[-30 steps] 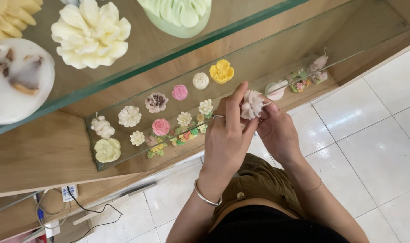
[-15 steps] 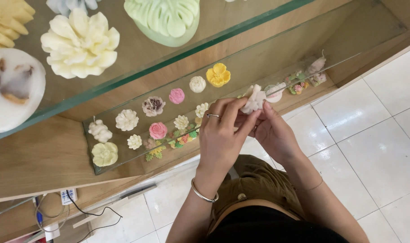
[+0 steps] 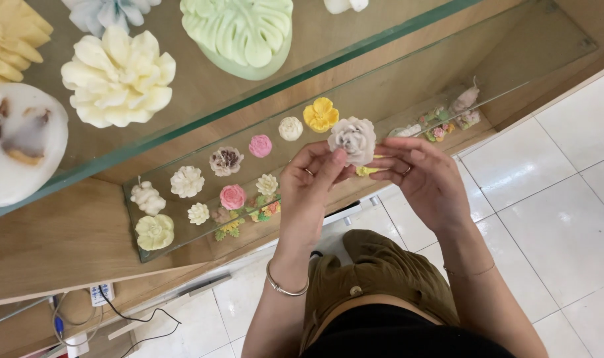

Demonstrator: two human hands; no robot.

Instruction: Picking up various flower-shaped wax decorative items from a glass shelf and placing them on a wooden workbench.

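Pale grey-white rose-shaped wax flower (image 3: 353,139) sits at the centre of the frame, pinched between both hands just above the lower glass shelf (image 3: 408,86). Nearest the camera, at the bottom of the frame, lie the person's black top and olive-brown trousers (image 3: 375,278), with white floor tiles (image 3: 567,219) on the right. The left hand (image 3: 310,192), with a thin silver bangle (image 3: 285,286) on its wrist and a ring on one finger, is closed on the flower's lower left edge with thumb and fingertips. The right hand (image 3: 424,176), also ringed, grips the flower from the right, and a small yellow piece (image 3: 367,170) shows between its fingers just below the flower. Beyond the hands, the lower glass shelf carries small moulded flowers: a yellow one (image 3: 321,114), a cream round one (image 3: 290,128), a pink rose (image 3: 260,145), a brown-and-white bloom (image 3: 226,160), a white dahlia shape (image 3: 186,181), a pale yellow rose (image 3: 154,231) and a pink round one (image 3: 233,196), with a cluster of tiny coloured blossoms (image 3: 447,119) towards the right. Farther off, across the top of the frame, the upper glass shelf (image 3: 182,132) holds a large cream flower (image 3: 118,75), a green leaf-shaped piece (image 3: 239,33) and a white round disc with brown patches (image 3: 20,142) at the left edge.
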